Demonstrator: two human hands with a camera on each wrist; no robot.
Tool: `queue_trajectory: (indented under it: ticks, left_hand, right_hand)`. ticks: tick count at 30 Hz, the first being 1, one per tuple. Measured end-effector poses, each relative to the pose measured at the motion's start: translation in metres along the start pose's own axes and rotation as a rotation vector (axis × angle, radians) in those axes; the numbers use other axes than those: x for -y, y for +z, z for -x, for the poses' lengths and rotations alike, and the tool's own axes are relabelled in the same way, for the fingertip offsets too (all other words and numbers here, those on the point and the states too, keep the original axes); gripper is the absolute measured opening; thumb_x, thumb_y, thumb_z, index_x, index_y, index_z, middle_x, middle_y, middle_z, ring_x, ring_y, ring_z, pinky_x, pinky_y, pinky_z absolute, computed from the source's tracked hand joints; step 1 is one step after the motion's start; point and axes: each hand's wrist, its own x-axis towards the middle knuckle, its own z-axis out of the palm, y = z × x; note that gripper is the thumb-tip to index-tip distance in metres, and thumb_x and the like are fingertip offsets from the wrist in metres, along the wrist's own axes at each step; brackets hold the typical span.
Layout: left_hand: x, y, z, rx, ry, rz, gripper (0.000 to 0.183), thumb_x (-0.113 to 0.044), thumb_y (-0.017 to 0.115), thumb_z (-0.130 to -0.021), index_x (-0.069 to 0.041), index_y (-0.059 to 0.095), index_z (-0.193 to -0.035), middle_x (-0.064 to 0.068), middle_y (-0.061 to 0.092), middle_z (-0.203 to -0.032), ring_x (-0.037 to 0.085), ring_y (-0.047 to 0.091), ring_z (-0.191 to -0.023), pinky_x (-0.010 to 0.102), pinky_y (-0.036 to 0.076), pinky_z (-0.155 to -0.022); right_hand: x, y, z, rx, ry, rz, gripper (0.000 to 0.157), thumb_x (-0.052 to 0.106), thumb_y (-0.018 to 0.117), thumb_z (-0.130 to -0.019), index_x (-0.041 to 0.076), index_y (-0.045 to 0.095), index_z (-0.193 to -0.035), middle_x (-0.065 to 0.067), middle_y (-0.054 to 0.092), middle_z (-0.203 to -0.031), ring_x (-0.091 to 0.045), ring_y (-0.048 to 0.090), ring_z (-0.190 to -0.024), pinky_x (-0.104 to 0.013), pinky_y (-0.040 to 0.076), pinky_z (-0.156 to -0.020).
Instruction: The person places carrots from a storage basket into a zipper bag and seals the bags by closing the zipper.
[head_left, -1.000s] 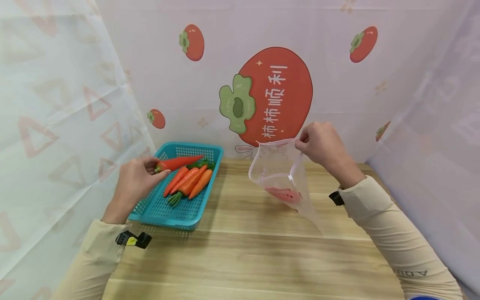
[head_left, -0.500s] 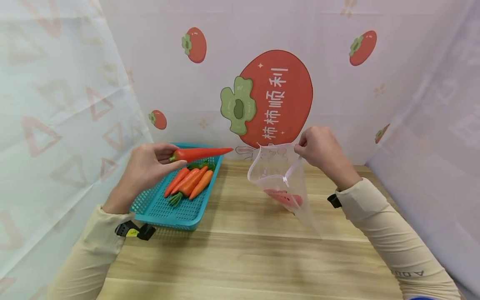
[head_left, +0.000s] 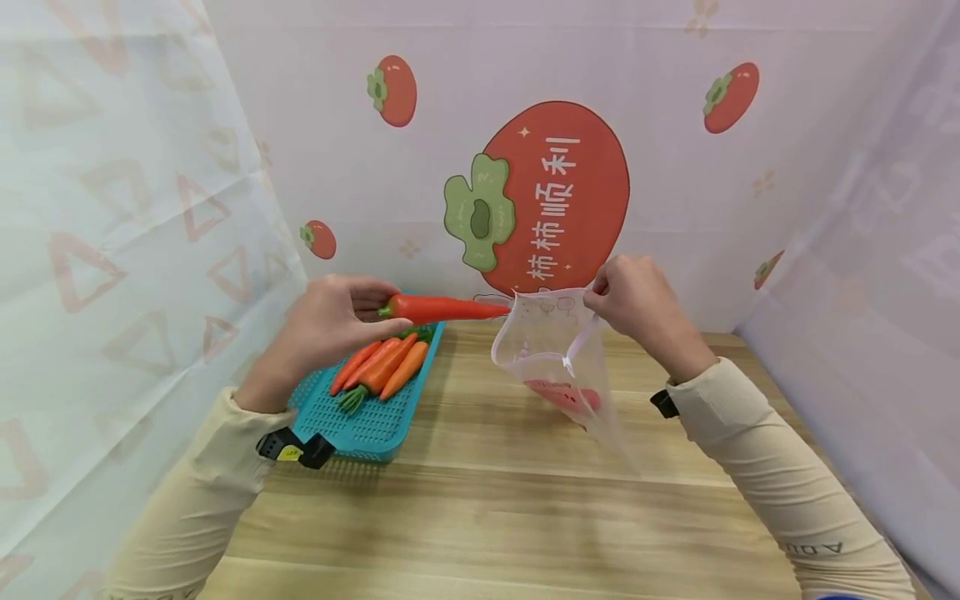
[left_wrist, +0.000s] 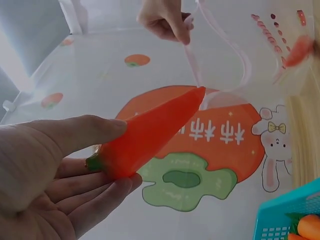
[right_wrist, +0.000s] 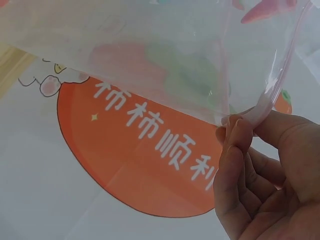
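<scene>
Between thumb and fingers my left hand (head_left: pixel 341 321) holds a red chili pepper (head_left: pixel 450 308) by its green-stemmed end. The pepper lies nearly level, its tip at the left edge of the bag's mouth in the head view. My right hand (head_left: pixel 637 304) pinches the rim of a translucent zip bag (head_left: pixel 543 333), which hangs with its mouth open. Low on the bag a red patch (head_left: pixel 566 394) shows; whether it is print or contents I cannot tell. The left wrist view shows the pepper (left_wrist: pixel 150 132) up close, and the right wrist view shows the pinched bag (right_wrist: pixel 200 60).
A teal basket (head_left: pixel 405 425) stands at left on the wooden table (head_left: pixel 480 517), partly under my left hand. Several carrots (head_left: pixel 382 367) lie in it. White printed cloth (head_left: pixel 330 125) rises behind and on both sides.
My left hand has carried the pepper rightward from above the basket to the mouth of the bag. The right hand keeps its pinch on the bag and has barely moved.
</scene>
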Motion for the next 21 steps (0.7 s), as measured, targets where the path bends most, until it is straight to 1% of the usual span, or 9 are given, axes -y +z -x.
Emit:
queue_trajectory:
  ticks: [5, 7, 12, 15, 18, 21]
  left_hand:
    - [-0.008, 0.012, -0.010, 0.024, 0.075, 0.003, 0.034, -0.017, 0.088, -0.087, -0.001, 0.078, -0.116, 0.015, 0.081, -0.110, 0.029, 0.080, -0.103, 0.046, 0.063, -0.094]
    - [-0.011, 0.018, -0.014, 0.035, 0.095, -0.002, 0.033, -0.014, 0.087, -0.087, 0.000, 0.078, -0.115, 0.015, 0.081, -0.109, 0.029, 0.080, -0.101, 0.045, 0.063, -0.093]
    - [-0.023, 0.033, -0.021, 0.089, 0.109, -0.025, 0.035, -0.017, 0.087, -0.088, -0.001, 0.077, -0.118, 0.013, 0.080, -0.112, 0.026, 0.080, -0.102, 0.043, 0.064, -0.093]
    - [-0.029, 0.041, -0.025, 0.119, 0.118, -0.031, 0.033, -0.019, 0.087, -0.089, -0.002, 0.077, -0.116, 0.011, 0.080, -0.110, 0.023, 0.079, -0.100, 0.042, 0.064, -0.092]
    - [-0.033, 0.049, -0.030, 0.141, 0.134, -0.037, 0.028, -0.018, 0.086, -0.089, -0.005, 0.078, -0.113, 0.008, 0.080, -0.106, 0.020, 0.078, -0.096, 0.039, 0.065, -0.088]
    - [-0.036, 0.056, -0.035, 0.159, 0.146, -0.059, 0.028, -0.019, 0.087, -0.089, -0.006, 0.078, -0.112, 0.007, 0.081, -0.106, 0.017, 0.077, -0.093, 0.035, 0.064, -0.083]
  right_hand:
    - [0.002, 0.002, 0.000, -0.016, -0.015, 0.015, 0.020, 0.009, 0.066, -0.094, -0.001, 0.081, -0.084, -0.017, 0.078, -0.083, -0.024, 0.057, -0.064, -0.031, 0.041, -0.052]
    - [0.003, 0.003, -0.001, -0.014, -0.019, 0.017, 0.021, 0.009, 0.066, -0.094, 0.000, 0.081, -0.083, -0.016, 0.078, -0.083, -0.024, 0.057, -0.064, -0.031, 0.041, -0.052]
    - [0.004, 0.002, -0.001, 0.000, -0.013, 0.007, 0.020, 0.009, 0.066, -0.094, 0.000, 0.081, -0.083, -0.015, 0.078, -0.083, -0.024, 0.058, -0.068, -0.031, 0.043, -0.054]
    - [0.005, 0.003, -0.001, 0.000, -0.014, 0.001, 0.020, 0.010, 0.067, -0.094, 0.000, 0.081, -0.083, -0.016, 0.078, -0.084, -0.025, 0.059, -0.069, -0.032, 0.044, -0.054]
    - [0.006, 0.003, -0.001, -0.001, -0.018, -0.003, 0.020, 0.010, 0.067, -0.094, -0.001, 0.081, -0.084, -0.016, 0.078, -0.083, -0.024, 0.059, -0.067, -0.031, 0.045, -0.054]
    - [0.007, 0.003, -0.001, 0.006, -0.020, -0.009, 0.019, 0.010, 0.068, -0.094, -0.001, 0.081, -0.085, -0.016, 0.078, -0.084, -0.024, 0.059, -0.065, -0.031, 0.044, -0.053]
